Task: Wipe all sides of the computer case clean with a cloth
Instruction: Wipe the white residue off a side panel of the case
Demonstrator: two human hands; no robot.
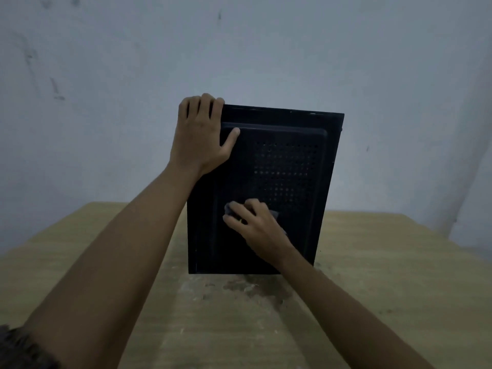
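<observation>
A black case (292, 155) is seen standing on end on a wooden table (386, 262), near its far edge and before a pale wall (266, 49). Its long axis is set upright, and its broad side panel is turned toward the person. A field of vent holes (286, 171) is carried in the upper right part of that panel. The top edge is seen sloping slightly down to the right.

The top left corner of the case is gripped by the left hand (198, 134): the fingers are hooked over the top edge and the thumb is laid flat on the panel. A grey cloth (229, 207) is bunched under the right hand (262, 230) and pressed against the lower middle of the panel, just below the holes; the fingers are bent over it. The two hands are kept well apart, one above the other.

A dark stain (253, 287) is seen on the table just before the case's foot.
</observation>
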